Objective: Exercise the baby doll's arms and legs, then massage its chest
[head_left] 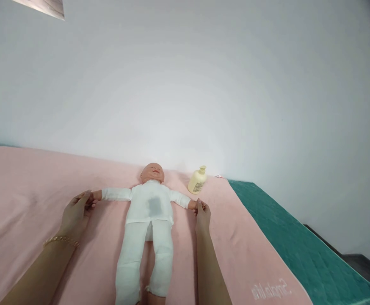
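Observation:
A baby doll in a white long-sleeved top and white trousers lies on its back, its head toward the wall. Both its arms are stretched straight out to the sides. My left hand, with a bracelet at the wrist, is closed round the doll's hand on the left. On the other side, my right hand pinches the doll's other hand between thumb and fingers. A greyish patch marks the front of the top. The lower ends of the doll's legs run out of the bottom of the view.
Behind the doll's right-side arm stands a pale yellow pump bottle. A pink towel lies under everything, over a green quilted mat. A white wall rises close behind.

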The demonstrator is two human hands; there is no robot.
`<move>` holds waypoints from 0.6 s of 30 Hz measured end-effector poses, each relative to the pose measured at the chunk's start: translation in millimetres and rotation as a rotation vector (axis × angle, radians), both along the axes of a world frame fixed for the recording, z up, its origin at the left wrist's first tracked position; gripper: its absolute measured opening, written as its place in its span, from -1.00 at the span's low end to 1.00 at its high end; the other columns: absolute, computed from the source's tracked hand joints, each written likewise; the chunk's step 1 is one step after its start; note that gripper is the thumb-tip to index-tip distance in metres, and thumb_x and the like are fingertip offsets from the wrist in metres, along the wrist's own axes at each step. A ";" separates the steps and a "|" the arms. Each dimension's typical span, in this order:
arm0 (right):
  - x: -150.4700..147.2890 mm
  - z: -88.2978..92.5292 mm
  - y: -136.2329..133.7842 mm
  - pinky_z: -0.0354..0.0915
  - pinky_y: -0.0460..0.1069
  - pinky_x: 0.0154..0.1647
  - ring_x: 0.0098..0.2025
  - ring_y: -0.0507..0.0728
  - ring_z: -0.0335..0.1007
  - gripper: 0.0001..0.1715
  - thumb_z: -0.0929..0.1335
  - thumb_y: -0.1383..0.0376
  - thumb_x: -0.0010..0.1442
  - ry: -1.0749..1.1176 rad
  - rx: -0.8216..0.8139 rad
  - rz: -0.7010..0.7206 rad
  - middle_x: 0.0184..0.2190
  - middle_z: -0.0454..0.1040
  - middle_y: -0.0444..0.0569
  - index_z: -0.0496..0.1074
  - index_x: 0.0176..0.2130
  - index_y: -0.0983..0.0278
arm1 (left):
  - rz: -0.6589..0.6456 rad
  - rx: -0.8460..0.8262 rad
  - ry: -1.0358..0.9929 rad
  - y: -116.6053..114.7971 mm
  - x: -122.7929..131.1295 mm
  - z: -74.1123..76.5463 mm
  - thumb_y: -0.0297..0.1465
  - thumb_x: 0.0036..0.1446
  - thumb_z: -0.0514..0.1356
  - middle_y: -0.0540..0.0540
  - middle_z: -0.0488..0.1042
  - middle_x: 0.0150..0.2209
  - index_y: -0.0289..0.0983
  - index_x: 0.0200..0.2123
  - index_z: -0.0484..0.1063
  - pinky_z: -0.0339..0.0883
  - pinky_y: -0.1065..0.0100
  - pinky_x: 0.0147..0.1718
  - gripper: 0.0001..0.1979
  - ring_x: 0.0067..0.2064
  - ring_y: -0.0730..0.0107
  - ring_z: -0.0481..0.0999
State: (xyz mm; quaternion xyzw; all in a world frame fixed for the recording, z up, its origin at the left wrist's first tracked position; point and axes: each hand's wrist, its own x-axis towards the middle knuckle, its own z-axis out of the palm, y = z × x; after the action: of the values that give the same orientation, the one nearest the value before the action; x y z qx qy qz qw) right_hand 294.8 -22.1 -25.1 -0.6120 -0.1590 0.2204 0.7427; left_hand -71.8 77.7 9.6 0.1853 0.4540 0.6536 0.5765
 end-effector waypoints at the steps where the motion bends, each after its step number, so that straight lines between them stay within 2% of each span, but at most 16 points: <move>1: 0.2 -0.3 0.0 0.23 -0.08 -0.53 -0.55 -0.03 0.23 -0.58 0.47 0.02 0.06 -0.004 0.000 0.001 -0.49 0.42 -0.16 0.41 -0.32 0.30 | 0.004 0.002 -0.005 0.2 -0.1 -0.4 -0.60 0.32 0.14 -0.05 0.41 -0.47 -0.41 -0.33 0.40 0.33 0.60 -0.57 -0.86 -0.52 0.53 0.37; 6: 2.5 -2.4 1.6 0.23 -0.08 -0.53 -0.56 -0.03 0.22 -0.64 0.43 0.05 0.11 -0.007 -0.007 -0.010 -0.48 0.44 -0.15 0.42 -0.31 0.30 | 0.026 0.008 -0.029 0.3 -0.7 -2.0 -0.58 0.36 0.12 -0.06 0.44 -0.43 -0.40 -0.27 0.43 0.38 0.58 -0.54 -0.87 -0.50 0.51 0.41; 15: 3.9 -5.0 2.9 0.31 -0.08 -0.45 -0.45 0.01 0.37 -0.66 0.42 0.10 0.12 0.055 0.015 0.005 -0.39 0.48 -0.08 0.45 -0.22 0.31 | 0.056 -0.036 -0.085 0.7 1.7 0.0 -0.59 0.35 0.09 -0.06 0.43 -0.41 -0.40 -0.24 0.46 0.41 0.58 -0.52 -0.85 -0.49 0.53 0.40; 18: 3.9 -5.6 2.9 0.35 -0.08 -0.42 -0.43 0.01 0.39 -0.64 0.44 0.08 0.10 0.081 0.033 0.013 -0.38 0.49 -0.09 0.43 -0.23 0.29 | 0.020 -0.065 -0.106 2.8 -3.4 0.4 -0.62 0.25 0.14 -0.02 0.35 -0.47 -0.38 -0.36 0.40 0.33 0.57 -0.59 -0.86 -0.52 0.53 0.34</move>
State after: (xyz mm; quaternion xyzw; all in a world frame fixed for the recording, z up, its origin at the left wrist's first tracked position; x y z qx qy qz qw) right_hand 298.6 -19.2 -30.7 -0.5892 -0.1361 0.2472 0.7571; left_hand -75.2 80.5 10.0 0.1272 0.4456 0.6530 0.5990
